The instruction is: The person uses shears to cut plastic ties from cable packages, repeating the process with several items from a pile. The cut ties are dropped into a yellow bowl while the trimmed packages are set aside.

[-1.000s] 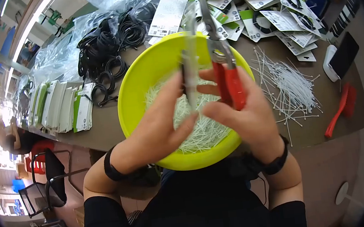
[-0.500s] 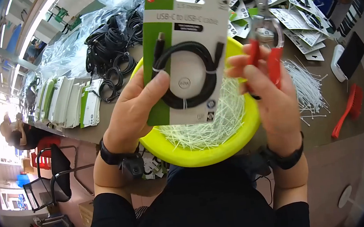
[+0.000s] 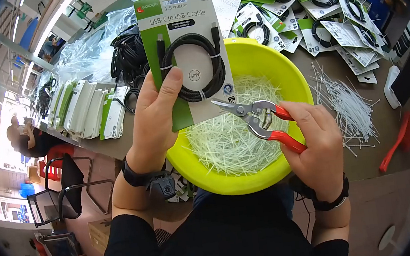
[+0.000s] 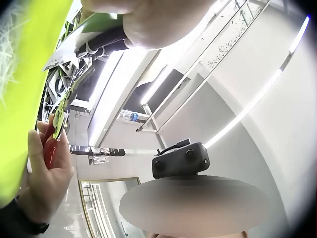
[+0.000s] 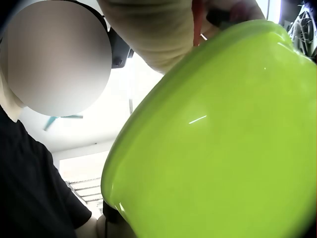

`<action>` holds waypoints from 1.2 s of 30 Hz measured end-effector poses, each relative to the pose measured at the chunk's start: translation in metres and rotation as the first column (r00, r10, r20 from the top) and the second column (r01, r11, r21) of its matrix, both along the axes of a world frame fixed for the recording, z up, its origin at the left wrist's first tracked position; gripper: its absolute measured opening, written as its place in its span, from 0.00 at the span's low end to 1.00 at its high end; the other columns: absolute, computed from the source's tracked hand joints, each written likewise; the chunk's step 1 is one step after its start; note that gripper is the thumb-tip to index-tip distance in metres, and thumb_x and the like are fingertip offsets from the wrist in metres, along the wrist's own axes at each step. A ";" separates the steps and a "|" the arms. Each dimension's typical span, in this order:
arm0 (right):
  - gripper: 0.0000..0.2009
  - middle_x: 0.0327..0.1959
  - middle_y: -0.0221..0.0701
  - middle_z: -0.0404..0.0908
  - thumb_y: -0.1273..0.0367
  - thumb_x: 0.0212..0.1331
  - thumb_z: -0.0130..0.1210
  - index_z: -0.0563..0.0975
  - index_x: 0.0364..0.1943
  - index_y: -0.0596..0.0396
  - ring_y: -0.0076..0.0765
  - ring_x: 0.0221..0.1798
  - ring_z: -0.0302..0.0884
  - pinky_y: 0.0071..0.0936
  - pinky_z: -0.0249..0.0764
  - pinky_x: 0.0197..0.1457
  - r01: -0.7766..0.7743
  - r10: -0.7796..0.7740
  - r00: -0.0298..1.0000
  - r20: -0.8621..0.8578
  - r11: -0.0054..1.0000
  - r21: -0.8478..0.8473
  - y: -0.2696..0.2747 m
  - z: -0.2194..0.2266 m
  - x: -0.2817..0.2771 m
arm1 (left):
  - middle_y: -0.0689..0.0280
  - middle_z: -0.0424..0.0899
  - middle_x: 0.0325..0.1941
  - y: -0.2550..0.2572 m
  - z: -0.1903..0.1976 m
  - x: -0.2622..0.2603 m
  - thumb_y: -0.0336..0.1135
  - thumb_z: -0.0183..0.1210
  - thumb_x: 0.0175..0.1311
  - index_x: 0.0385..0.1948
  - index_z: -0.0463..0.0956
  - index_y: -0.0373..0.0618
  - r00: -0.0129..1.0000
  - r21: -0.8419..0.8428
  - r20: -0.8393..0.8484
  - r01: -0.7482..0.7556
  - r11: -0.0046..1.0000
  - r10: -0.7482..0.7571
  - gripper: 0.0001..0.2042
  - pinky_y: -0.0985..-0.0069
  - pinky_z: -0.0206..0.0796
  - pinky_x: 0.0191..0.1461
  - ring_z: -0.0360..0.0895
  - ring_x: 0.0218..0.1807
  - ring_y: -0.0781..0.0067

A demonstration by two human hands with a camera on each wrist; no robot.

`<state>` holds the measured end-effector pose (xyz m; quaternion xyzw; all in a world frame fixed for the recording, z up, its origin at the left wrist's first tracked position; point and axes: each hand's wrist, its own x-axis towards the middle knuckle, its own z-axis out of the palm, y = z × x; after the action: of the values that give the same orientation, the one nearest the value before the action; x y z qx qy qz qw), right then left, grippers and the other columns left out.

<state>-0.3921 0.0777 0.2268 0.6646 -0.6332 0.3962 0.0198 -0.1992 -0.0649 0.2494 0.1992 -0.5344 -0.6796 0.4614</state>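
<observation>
My left hand [image 3: 155, 111] holds up a USB-C cable pack [image 3: 200, 113], thumb across its front lower left. The coiled black cable [image 3: 219, 68] is fixed to the card with small white ties. My right hand [image 3: 318, 148] grips red-handled pruning shears [image 3: 288, 141], their handles spread and their tip overlapping the card's lower right edge in the head view. Below both hands stands a yellow-green basin [image 3: 298, 84] holding a heap of thin whitish cut strips [image 3: 242, 146]. In the left wrist view the shears [image 4: 51, 148] show beside the basin.
Packaged cables [image 3: 323, 36] are piled at the back right. White cable ties [image 3: 346, 107], a red brush [image 3: 401, 138] and a phone [image 3: 407, 79] lie on the right. At left are upright cards [image 3: 74, 112], loose black cables [image 3: 128, 56] and plastic bags [image 3: 85, 55].
The pack, edge-on and blurred at first, was turned face-up and has moved slightly left. The shears, first pointing away, have swung left so their tip meets the card's lower edge in view.
</observation>
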 end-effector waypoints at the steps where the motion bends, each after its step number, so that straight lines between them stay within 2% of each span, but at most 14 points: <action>1: 0.25 0.39 0.38 0.78 0.78 0.34 0.61 0.75 0.45 0.57 0.46 0.40 0.73 0.36 0.71 0.44 0.000 0.000 1.000 0.000 1.000 0.000 -0.001 0.000 0.001 | 0.60 0.76 0.49 0.002 0.000 0.000 0.33 0.46 0.69 0.52 0.65 0.39 1.000 0.000 0.000 0.000 1.000 0.000 0.13 0.73 0.72 0.51 0.76 0.49 0.71; 5: 0.25 0.38 0.37 0.78 0.77 0.35 0.62 0.75 0.45 0.57 0.45 0.40 0.73 0.36 0.71 0.43 0.010 -0.009 1.000 -0.025 1.000 0.014 -0.003 0.001 0.003 | 0.63 0.75 0.49 0.008 0.002 -0.002 0.33 0.46 0.69 0.52 0.65 0.39 0.998 -0.049 0.038 -0.044 0.998 0.046 0.13 0.77 0.68 0.52 0.74 0.49 0.76; 8: 0.24 0.38 0.36 0.77 0.77 0.36 0.62 0.75 0.45 0.57 0.45 0.40 0.73 0.36 0.70 0.44 0.026 -0.025 0.997 -0.073 1.000 0.017 -0.002 0.003 0.004 | 0.65 0.75 0.48 0.009 -0.002 0.001 0.33 0.47 0.69 0.52 0.66 0.39 0.968 -0.226 0.180 -0.131 0.965 0.174 0.13 0.80 0.64 0.53 0.72 0.48 0.79; 13: 0.23 0.36 0.36 0.78 0.76 0.37 0.63 0.75 0.45 0.57 0.45 0.38 0.74 0.35 0.71 0.41 0.054 -0.051 0.980 -0.192 0.998 0.012 -0.001 0.008 0.004 | 0.65 0.75 0.48 0.008 -0.008 0.005 0.33 0.48 0.69 0.51 0.66 0.38 0.946 -0.312 0.263 -0.102 0.945 0.189 0.13 0.82 0.63 0.53 0.70 0.48 0.81; 17: 0.21 0.34 0.37 0.78 0.76 0.39 0.62 0.75 0.44 0.58 0.44 0.36 0.76 0.33 0.73 0.39 0.026 -0.011 0.982 -0.187 0.996 0.081 -0.001 0.005 -0.001 | 0.66 0.75 0.47 0.007 -0.007 0.001 0.33 0.48 0.69 0.51 0.66 0.38 0.976 -0.184 0.184 -0.086 0.979 0.120 0.13 0.81 0.66 0.50 0.73 0.47 0.80; 18: 0.20 0.34 0.38 0.78 0.76 0.40 0.62 0.75 0.43 0.58 0.44 0.35 0.77 0.32 0.73 0.39 -0.024 0.025 1.000 -0.014 0.996 0.086 -0.002 0.005 -0.003 | 0.66 0.75 0.46 0.008 -0.001 -0.001 0.33 0.48 0.69 0.51 0.65 0.39 0.988 -0.083 0.138 -0.062 0.995 0.073 0.13 0.81 0.67 0.48 0.73 0.46 0.79; 20: 0.19 0.33 0.39 0.79 0.77 0.41 0.62 0.75 0.42 0.58 0.42 0.35 0.79 0.30 0.74 0.39 -0.123 0.093 0.941 0.326 0.990 0.074 -0.005 0.007 -0.007 | 0.66 0.75 0.46 0.011 0.008 -0.005 0.33 0.48 0.69 0.51 0.65 0.39 1.000 0.120 0.029 0.007 0.993 -0.011 0.13 0.81 0.69 0.44 0.75 0.44 0.79; 21: 0.19 0.33 0.39 0.79 0.77 0.41 0.62 0.75 0.42 0.58 0.42 0.35 0.79 0.30 0.74 0.39 -0.118 0.088 0.942 0.323 0.990 0.076 -0.008 0.009 -0.006 | 0.66 0.75 0.46 0.012 0.008 -0.007 0.33 0.48 0.69 0.51 0.65 0.39 1.000 0.122 0.025 0.013 0.992 -0.016 0.13 0.81 0.69 0.44 0.75 0.44 0.79; 25: 0.18 0.35 0.40 0.79 0.78 0.41 0.61 0.74 0.41 0.59 0.38 0.36 0.80 0.28 0.74 0.40 -0.121 0.151 0.919 0.363 0.987 -0.104 -0.019 0.017 0.017 | 0.65 0.76 0.45 0.022 0.001 -0.011 0.34 0.47 0.69 0.51 0.65 0.40 0.991 0.161 -0.060 0.124 0.979 -0.116 0.13 0.79 0.72 0.43 0.77 0.43 0.77; 27: 0.18 0.34 0.39 0.79 0.78 0.41 0.61 0.73 0.41 0.59 0.36 0.35 0.80 0.26 0.74 0.40 -0.135 0.173 0.946 0.274 0.979 -0.153 -0.025 0.012 0.025 | 0.64 0.76 0.44 0.022 -0.018 -0.007 0.35 0.47 0.69 0.50 0.65 0.40 0.968 0.098 -0.155 0.216 0.971 -0.199 0.13 0.77 0.73 0.46 0.77 0.44 0.76; 29: 0.18 0.34 0.39 0.79 0.79 0.41 0.61 0.73 0.41 0.60 0.35 0.35 0.80 0.25 0.74 0.40 -0.145 0.184 0.958 0.218 0.972 -0.182 -0.028 0.010 0.026 | 0.64 0.76 0.44 0.022 -0.018 -0.008 0.36 0.47 0.69 0.50 0.65 0.40 0.948 0.054 -0.206 0.259 0.964 -0.243 0.13 0.76 0.73 0.47 0.77 0.44 0.75; 31: 0.18 0.34 0.38 0.79 0.79 0.42 0.61 0.73 0.41 0.60 0.35 0.35 0.80 0.24 0.74 0.40 -0.192 0.236 0.931 0.279 0.965 -0.177 -0.025 0.008 0.027 | 0.64 0.77 0.43 0.026 -0.008 -0.012 0.36 0.47 0.69 0.50 0.65 0.40 0.987 0.035 -0.049 0.156 0.987 -0.154 0.13 0.75 0.74 0.48 0.77 0.43 0.76; 33: 0.18 0.34 0.37 0.79 0.79 0.42 0.61 0.73 0.42 0.60 0.35 0.35 0.80 0.23 0.74 0.41 -0.230 0.275 0.911 0.307 0.957 -0.177 -0.022 0.008 0.027 | 0.64 0.77 0.42 0.025 -0.002 -0.009 0.36 0.47 0.69 0.50 0.65 0.40 0.996 0.017 0.027 0.089 0.996 -0.089 0.13 0.74 0.74 0.48 0.77 0.43 0.76; 36: 0.18 0.33 0.37 0.79 0.80 0.42 0.59 0.73 0.42 0.60 0.34 0.35 0.80 0.23 0.74 0.41 -0.147 0.225 0.857 0.464 0.969 -0.198 -0.015 0.007 0.022 | 0.64 0.77 0.41 0.008 0.008 -0.001 0.35 0.46 0.70 0.50 0.65 0.41 0.982 0.005 -0.124 -0.143 0.990 0.143 0.12 0.74 0.75 0.46 0.78 0.42 0.75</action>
<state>-0.3705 0.0623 0.2341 0.5992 -0.5178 0.5976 -0.1251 -0.2006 -0.0568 0.2579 0.1936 -0.4904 -0.6547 0.5416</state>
